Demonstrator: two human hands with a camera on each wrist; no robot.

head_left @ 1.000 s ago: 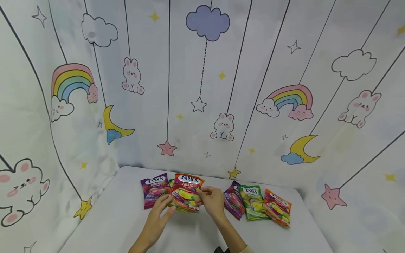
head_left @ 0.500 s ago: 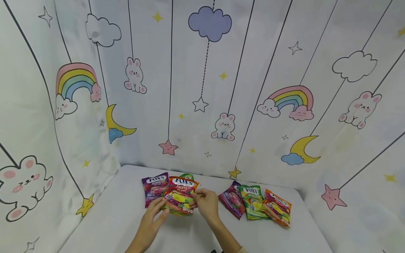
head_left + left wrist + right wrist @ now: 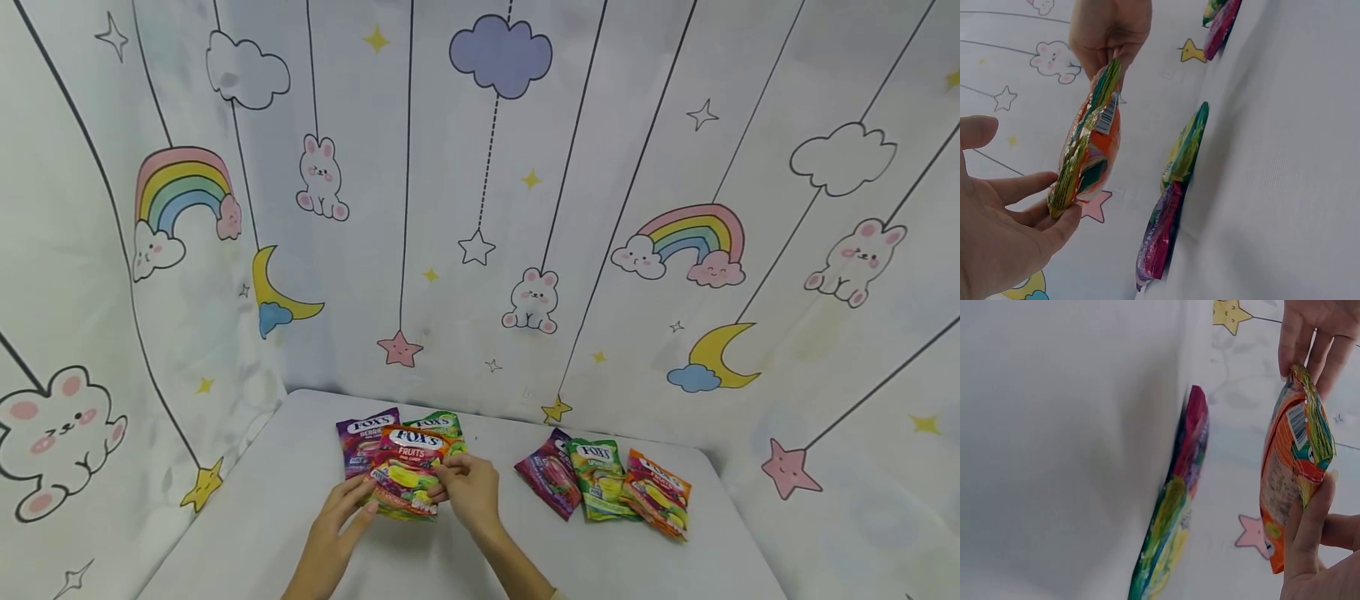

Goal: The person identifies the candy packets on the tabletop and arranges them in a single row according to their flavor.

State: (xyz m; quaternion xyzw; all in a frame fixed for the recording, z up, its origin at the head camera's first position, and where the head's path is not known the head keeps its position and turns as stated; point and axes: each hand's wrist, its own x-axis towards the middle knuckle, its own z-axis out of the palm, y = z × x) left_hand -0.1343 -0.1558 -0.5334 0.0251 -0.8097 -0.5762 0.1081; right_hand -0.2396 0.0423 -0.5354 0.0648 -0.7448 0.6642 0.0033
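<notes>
Both hands hold an orange Fox's Fruits packet (image 3: 408, 473) by its two sides, raised off the white table. My left hand (image 3: 333, 527) pinches its left edge; in the left wrist view that hand (image 3: 1013, 219) has its thumb and fingers on the packet's end (image 3: 1088, 147). My right hand (image 3: 471, 496) pinches the right edge, as the right wrist view shows with its fingers (image 3: 1310, 531) on the packet (image 3: 1291, 469). Behind it lie a purple Berries packet (image 3: 360, 446) and a green packet (image 3: 452, 427), both partly covered from the head view.
On the right of the table (image 3: 262, 500) lie a purple packet (image 3: 553, 477), a green packet (image 3: 596, 483) and an orange packet (image 3: 657, 493), partly overlapping. A white cloth wall (image 3: 450, 167) with cartoon drawings stands behind the table's back edge.
Both hands have moved left and a little nearer with the orange packet. More of the green packet behind it shows. The purple packet in the right group has shifted slightly left since the earliest frame.
</notes>
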